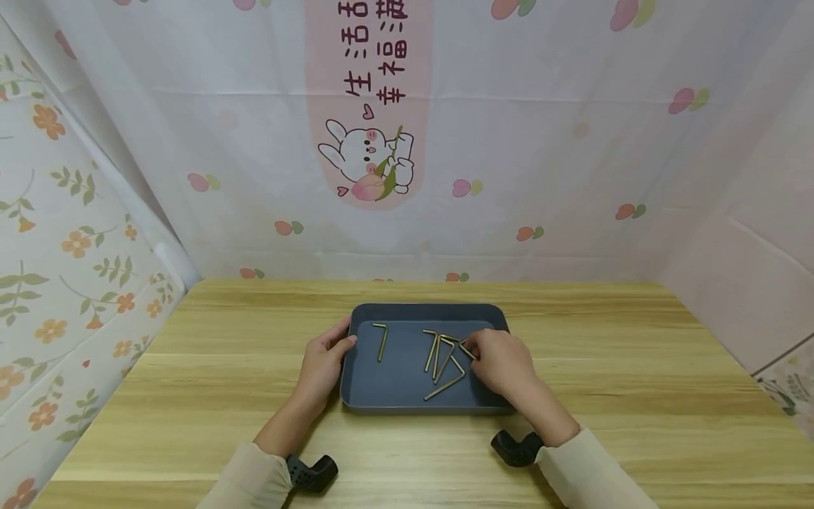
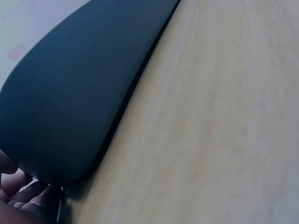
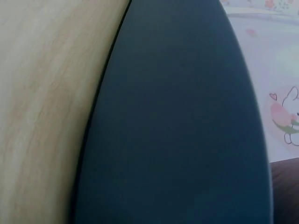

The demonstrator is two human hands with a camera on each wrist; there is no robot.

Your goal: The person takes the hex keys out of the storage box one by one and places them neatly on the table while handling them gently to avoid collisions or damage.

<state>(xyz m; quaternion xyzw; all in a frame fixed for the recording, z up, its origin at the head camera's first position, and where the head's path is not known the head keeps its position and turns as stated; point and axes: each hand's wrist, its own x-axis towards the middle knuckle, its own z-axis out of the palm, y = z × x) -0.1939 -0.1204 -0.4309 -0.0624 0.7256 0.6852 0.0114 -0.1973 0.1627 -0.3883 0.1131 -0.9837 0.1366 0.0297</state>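
the right fingers cover part of a hex key in the tray; the tray's walls hide the other keys from both wrist views; beyond the tray, lettering is cut off.

From head height, the main view looks forward and down, taking in the whole grey tray, the wood-grain worktop and the printed cloth behind. Both wrist views look sideways-turned from very near at the tray's outer wall beside the worktop; the left catches fingers, the right the cloth's rabbit, which the head view shares.
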